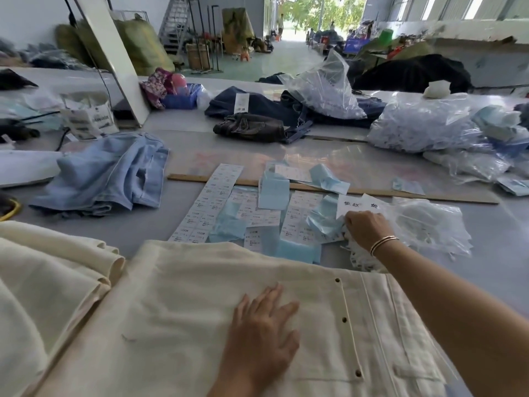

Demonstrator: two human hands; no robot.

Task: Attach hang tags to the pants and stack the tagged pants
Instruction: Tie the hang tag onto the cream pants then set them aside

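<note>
Left hand (262, 333) lies flat, fingers straight, pressing the cream pants (200, 310) on the worktop (486, 224), just short of the snap placket to its right. Right hand (365, 227) is reaching ahead, fingers curled down into the loose hang tags (329, 224) at the mouth of a clear plastic bag (423, 222). It looks like a pinch, but I can't tell what's actually between the fingers.

Step in hand, as I read it: fetching one tag for these pants.

Tips:
- Pull one tag only. The pale blue ones overlap, so fan with the thumb before lifting.
- The sticker sheets (209, 202) lie just left of that hand; don't drag them along.
- Keep the left palm where it is so the cloth stays taut and flat, with the waist edge just beyond its fingertips, ready for the tag.
- Bring the tag back low over the cloth.

More cream pants (51, 270) are heaped left of the left hand. The light blue jeans (108, 173) sit well beyond, apart from both hands.
</note>
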